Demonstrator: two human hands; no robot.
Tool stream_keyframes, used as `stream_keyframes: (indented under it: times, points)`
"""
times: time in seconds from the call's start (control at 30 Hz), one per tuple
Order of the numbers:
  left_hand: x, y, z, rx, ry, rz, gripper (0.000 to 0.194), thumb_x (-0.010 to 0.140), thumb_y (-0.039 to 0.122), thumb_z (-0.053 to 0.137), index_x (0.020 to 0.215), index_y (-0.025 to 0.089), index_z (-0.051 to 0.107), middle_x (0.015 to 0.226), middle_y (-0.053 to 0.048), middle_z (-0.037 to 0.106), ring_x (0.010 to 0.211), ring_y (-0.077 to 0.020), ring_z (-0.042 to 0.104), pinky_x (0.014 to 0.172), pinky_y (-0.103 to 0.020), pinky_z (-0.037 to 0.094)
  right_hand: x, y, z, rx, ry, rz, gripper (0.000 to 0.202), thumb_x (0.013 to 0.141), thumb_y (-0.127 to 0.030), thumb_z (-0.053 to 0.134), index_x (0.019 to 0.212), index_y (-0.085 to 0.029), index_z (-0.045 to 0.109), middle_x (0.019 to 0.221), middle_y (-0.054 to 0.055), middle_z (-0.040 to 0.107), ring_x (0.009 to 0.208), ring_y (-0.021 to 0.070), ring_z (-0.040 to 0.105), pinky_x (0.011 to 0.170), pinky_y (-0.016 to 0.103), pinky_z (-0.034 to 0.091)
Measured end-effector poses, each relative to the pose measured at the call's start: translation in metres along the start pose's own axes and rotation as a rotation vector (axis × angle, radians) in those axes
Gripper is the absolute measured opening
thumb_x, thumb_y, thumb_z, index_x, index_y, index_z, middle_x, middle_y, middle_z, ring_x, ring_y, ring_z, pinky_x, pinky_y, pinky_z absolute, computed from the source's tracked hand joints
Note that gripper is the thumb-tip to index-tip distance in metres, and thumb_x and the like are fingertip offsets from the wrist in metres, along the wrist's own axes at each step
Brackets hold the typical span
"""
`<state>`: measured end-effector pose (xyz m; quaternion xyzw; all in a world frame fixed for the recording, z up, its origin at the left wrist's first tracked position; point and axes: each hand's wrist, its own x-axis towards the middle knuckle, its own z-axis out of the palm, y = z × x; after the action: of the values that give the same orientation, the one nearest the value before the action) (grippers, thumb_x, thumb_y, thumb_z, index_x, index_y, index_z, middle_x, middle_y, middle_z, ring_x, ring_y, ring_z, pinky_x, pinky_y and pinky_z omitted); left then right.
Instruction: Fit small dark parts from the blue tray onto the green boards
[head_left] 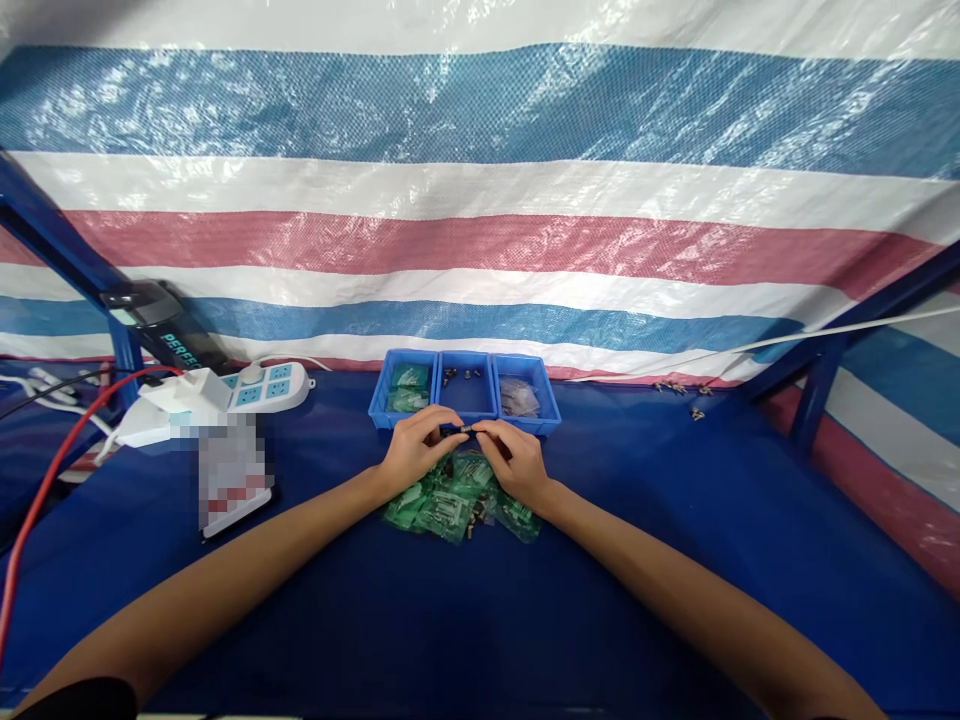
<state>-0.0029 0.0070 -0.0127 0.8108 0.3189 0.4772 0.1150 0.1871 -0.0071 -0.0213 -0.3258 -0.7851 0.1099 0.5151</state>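
Note:
My left hand [415, 452] and my right hand [517, 462] meet in front of the bins, both closed in a pinch. Between their fingertips is a small dark cylindrical metal part [466, 430], one end at each hand; its exact kind is too small to make out. Just below lies a pile of green plastic bags [448, 508] with small metal parts in and among them. Behind my fingers stand three joined blue bins: the left bin [375, 400] contains green bags, the middle bin [466, 398] a few small metal parts, the right bin [553, 405] clear bags.
On the left are a white power strip [296, 388] with plugs, a red cable [46, 490], a blurred-out phone-like object [236, 480] and a black bottle [169, 325]. Several small metal parts [697, 414] lie at the back right of the blue table [480, 620]. A striped sheet [480, 240] hangs behind.

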Motion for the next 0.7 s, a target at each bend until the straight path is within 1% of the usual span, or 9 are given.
stream_keyframes:
  times: [0.2,0.33,0.5,0.7]
  points:
    - [0.0001,0.0021,-0.0002,-0.008,-0.005,-0.044,0.015,0.085,0.029,0.060,0.093,0.017,0.063,0.090,-0.006,0.065,0.048,-0.0056,0.044,0.051,-0.021,0.044,-0.0001,-0.0011,-0.0009,0.003,-0.005,-0.008,0.021,0.092,-0.021,0.047,0.107,-0.018,0.061,0.081,0.006,0.067,0.062,0.0136,0.061,0.061,0.026,0.052]
    - [0.0010,0.0039,-0.0009,-0.032,-0.016,-0.051,0.015,0.086,0.029,0.060,0.092,0.017,0.064,0.089,-0.006,0.065,0.050,-0.0061,0.046,0.051,-0.021,0.044,-0.0005,-0.0014,-0.0006,-0.017,0.002,0.008,0.019,0.091,-0.022,0.050,0.105,-0.017,0.062,0.076,0.004,0.066,0.057,0.0120,0.058,0.057,0.025,0.050]
    - [0.0017,0.0053,-0.0018,-0.045,-0.040,-0.061,0.016,0.086,0.030,0.059,0.093,0.016,0.065,0.089,-0.006,0.066,0.052,-0.0071,0.049,0.052,-0.021,0.044,-0.0006,-0.0009,0.0001,-0.023,0.007,0.027,0.016,0.090,-0.024,0.052,0.100,-0.017,0.062,0.072,0.003,0.064,0.055,0.0119,0.057,0.056,0.024,0.049]
    - [0.0026,0.0055,-0.0026,-0.039,-0.054,-0.033,0.017,0.087,0.031,0.057,0.093,0.016,0.065,0.090,-0.007,0.066,0.055,-0.0081,0.052,0.052,-0.020,0.045,-0.0009,0.0003,0.0011,-0.022,0.012,0.037,0.016,0.090,-0.026,0.052,0.100,-0.018,0.062,0.070,0.003,0.063,0.054,0.0121,0.057,0.055,0.025,0.049]
